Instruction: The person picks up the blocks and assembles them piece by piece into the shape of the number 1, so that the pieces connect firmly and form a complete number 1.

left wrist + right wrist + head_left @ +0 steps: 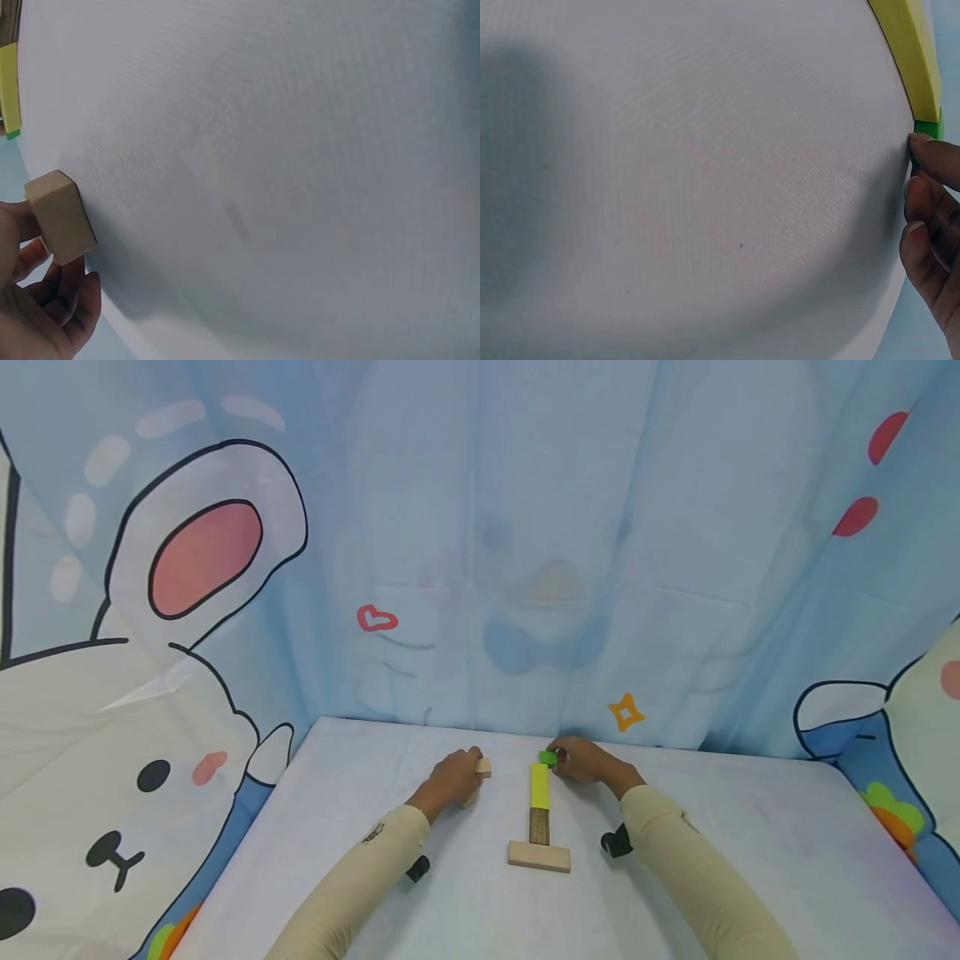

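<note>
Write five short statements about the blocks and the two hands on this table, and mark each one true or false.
1. The left hand holds a plain wooden block. True.
2. The right hand holds a red block. False: it pinches a green block.
3. The yellow block lies flat between the green block and a dark brown block. True.
4. The wide pale block stands at the far end of the row, by the curtain. False: it lies at the near end, crosswise below the dark brown block.
5. The two hands touch each other. False: they are apart, with the yellow block's far end between them.
</note>
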Tool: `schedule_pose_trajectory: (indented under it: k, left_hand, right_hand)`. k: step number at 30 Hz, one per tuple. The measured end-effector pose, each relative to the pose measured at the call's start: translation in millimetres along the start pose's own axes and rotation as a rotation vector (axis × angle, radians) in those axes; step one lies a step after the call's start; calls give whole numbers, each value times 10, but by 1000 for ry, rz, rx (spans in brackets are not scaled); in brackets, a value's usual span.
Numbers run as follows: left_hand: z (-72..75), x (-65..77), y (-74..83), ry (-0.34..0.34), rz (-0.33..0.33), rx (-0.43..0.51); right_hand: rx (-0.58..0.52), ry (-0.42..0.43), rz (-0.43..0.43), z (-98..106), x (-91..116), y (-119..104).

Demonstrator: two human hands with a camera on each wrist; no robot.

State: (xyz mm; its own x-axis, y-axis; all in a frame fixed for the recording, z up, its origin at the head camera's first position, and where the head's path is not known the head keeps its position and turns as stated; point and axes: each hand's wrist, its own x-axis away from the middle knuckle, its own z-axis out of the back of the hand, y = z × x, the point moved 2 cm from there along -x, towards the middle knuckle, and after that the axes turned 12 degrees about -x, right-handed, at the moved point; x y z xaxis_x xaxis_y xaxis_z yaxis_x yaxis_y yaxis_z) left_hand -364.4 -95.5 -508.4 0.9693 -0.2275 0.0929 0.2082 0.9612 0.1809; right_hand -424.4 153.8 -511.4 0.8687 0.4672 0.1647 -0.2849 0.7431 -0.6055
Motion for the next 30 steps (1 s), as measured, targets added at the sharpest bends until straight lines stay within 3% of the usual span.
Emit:
schedule_pose_trajectory:
  k: [11, 20, 30]
  left_hand:
    - [-18, -38, -48, -12, -35, 24]
    - [-29, -56, -66, -10, -49, 16]
    - [-20, -48, -77, -21, -53, 76]
  right_hand:
    - [7, 10, 36, 1, 10, 4]
    - [9, 9, 7, -3, 19, -25]
    - [-1, 18, -15, -14, 18, -16]
